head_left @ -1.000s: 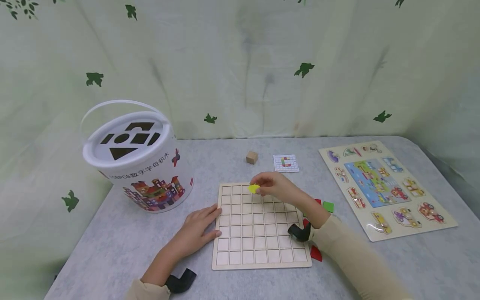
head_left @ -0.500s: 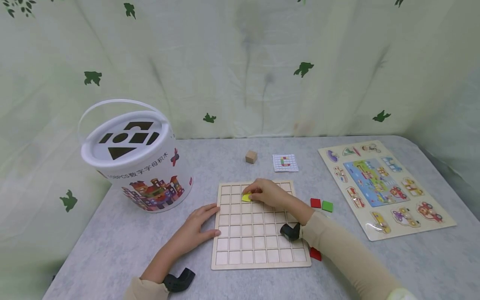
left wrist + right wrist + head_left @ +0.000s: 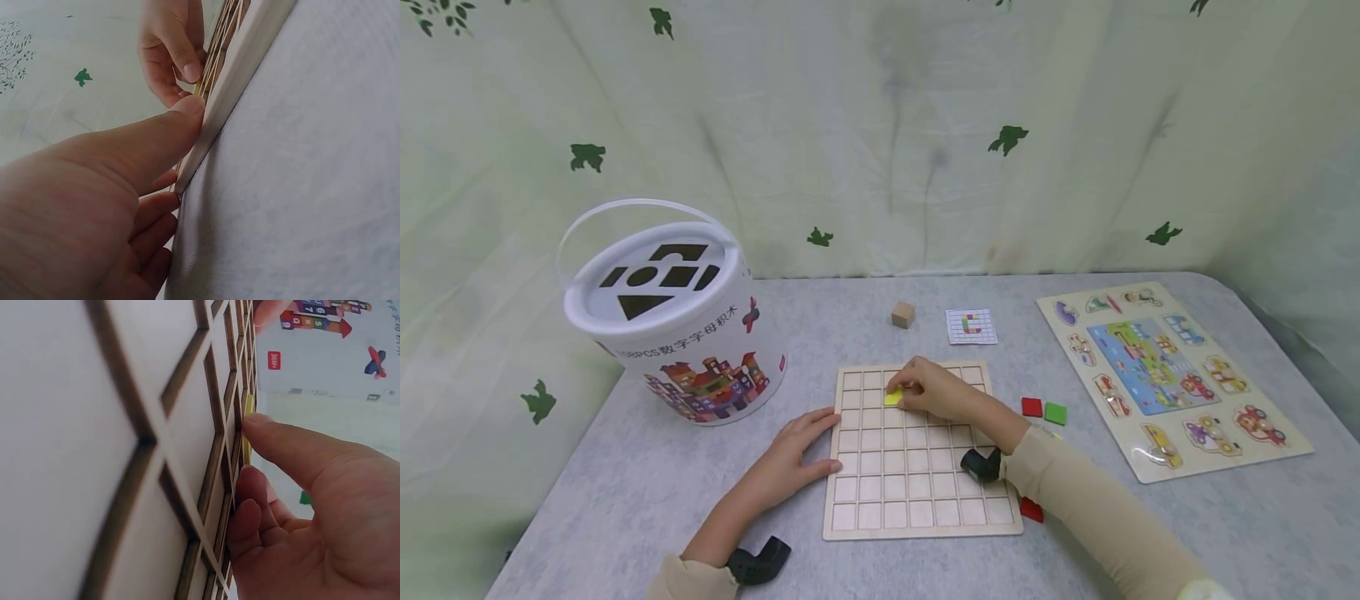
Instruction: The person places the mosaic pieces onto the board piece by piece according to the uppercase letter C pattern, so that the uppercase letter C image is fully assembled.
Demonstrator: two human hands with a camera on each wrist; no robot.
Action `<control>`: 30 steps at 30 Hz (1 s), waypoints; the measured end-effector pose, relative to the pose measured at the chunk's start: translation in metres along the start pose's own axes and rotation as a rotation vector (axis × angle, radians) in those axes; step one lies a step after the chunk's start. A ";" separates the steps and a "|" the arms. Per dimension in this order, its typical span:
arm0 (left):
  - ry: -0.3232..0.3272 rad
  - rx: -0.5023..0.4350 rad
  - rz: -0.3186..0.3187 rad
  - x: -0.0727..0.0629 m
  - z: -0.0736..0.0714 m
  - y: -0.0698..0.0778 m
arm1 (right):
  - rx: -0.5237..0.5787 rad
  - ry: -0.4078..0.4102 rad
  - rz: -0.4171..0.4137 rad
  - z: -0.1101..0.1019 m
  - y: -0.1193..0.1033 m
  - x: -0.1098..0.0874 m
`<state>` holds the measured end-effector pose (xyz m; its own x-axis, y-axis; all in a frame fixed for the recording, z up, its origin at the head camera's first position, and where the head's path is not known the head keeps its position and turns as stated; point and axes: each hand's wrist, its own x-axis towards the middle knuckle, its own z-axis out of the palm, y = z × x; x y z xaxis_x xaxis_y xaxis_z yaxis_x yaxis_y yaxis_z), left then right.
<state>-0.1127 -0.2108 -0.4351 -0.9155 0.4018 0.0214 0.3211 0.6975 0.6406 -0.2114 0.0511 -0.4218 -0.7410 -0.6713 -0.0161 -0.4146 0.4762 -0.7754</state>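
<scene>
My right hand [image 3: 934,390] reaches over the gridded wooden board [image 3: 917,531] and pinches a small yellow tile [image 3: 892,399] at a cell in the second row from the back, third column from the left. In the right wrist view the thumb [image 3: 265,432] presses against the yellow tile [image 3: 249,407], which sits right at the grid. At the board's left edge rests my left hand [image 3: 793,454], fingers relaxed. The left wrist view shows that thumb [image 3: 169,128] on the board's rim, with the other fingers lower along it.
Right of the board lie a red tile [image 3: 1032,407], a green tile [image 3: 1056,413] and another red piece [image 3: 1032,509]. Behind it are a wooden cube [image 3: 903,314] and a pattern card [image 3: 971,327]. A white lidded bucket [image 3: 700,367] stands left, a picture puzzle [image 3: 1131,429] right.
My right hand has moved left and down with the yellow tile, from above the board's back edge to a second-row cell. In the last half second it barely moves. The left hand stays put.
</scene>
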 end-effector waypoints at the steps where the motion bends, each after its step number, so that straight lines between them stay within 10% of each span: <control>1: -0.002 -0.001 -0.004 0.000 0.000 0.000 | 0.000 -0.006 0.006 0.000 0.000 0.000; 8: -0.011 -0.014 -0.015 -0.001 -0.001 0.002 | -0.002 -0.028 0.037 -0.012 -0.008 -0.013; 17: -0.005 -0.006 -0.015 -0.001 -0.001 0.004 | 0.044 0.156 -0.076 -0.046 -0.022 -0.057; 30: -0.011 -0.013 -0.027 -0.001 0.000 0.002 | -0.126 0.281 0.049 -0.066 0.033 -0.129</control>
<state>-0.1116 -0.2099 -0.4340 -0.9210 0.3895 -0.0041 0.2933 0.7004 0.6507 -0.1646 0.1909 -0.4041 -0.8716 -0.4707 0.1368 -0.4236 0.5829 -0.6934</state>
